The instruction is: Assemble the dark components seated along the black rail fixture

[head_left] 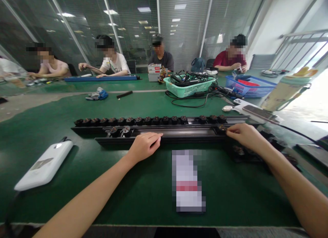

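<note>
A long black rail [176,136] lies across the green table in front of me, with two round black socket modules [120,131] in its left part. My left hand [146,145] is closed on the near edge of this rail, around its middle, fingers bent. At the rail's right end, my right hand [242,133] pinches another round socket module [221,129] between thumb and fingers; whether it is seated in the channel I cannot tell. Just behind lies a second black rail [87,129], lined with several such modules. More dark modules [239,150] lie under my right forearm, partly hidden.
A pixelated phone-like object [187,181] lies near me; a white device [46,166] is at left. Farther back are a green basket of cables [189,90], a blue basket [246,89], a bottle [284,91] and a phone [262,112]. Several people sit across the table.
</note>
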Motion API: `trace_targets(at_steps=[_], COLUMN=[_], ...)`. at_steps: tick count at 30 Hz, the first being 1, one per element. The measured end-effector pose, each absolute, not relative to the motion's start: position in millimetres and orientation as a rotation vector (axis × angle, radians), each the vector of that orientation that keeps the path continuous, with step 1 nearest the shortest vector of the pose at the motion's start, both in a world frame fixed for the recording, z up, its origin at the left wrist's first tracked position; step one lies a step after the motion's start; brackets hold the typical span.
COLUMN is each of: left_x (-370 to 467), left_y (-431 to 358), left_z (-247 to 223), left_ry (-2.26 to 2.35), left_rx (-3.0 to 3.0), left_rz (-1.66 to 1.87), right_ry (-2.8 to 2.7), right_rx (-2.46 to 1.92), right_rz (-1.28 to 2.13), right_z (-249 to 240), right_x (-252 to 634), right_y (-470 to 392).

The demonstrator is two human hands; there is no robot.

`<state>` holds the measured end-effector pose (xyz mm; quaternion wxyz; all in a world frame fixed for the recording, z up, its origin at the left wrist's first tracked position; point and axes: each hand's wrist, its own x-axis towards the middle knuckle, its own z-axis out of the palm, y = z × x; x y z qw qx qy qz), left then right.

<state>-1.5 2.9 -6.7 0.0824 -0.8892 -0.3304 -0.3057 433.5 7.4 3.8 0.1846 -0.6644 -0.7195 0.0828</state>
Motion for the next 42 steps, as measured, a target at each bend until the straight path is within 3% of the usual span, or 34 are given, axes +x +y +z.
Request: trace_targets(at_steps=[42], left_x=[-1.9], left_y=[5.8], left_z=[-7.2], left_ry=[-0.983], left_rx=[-2.690], left_rz=[-0.947], right_ry=[-2.017], right_rx=[-1.999], right_rz=[0.226], right_z=[8.2], right_x=[430.1], right_y=[4.5])
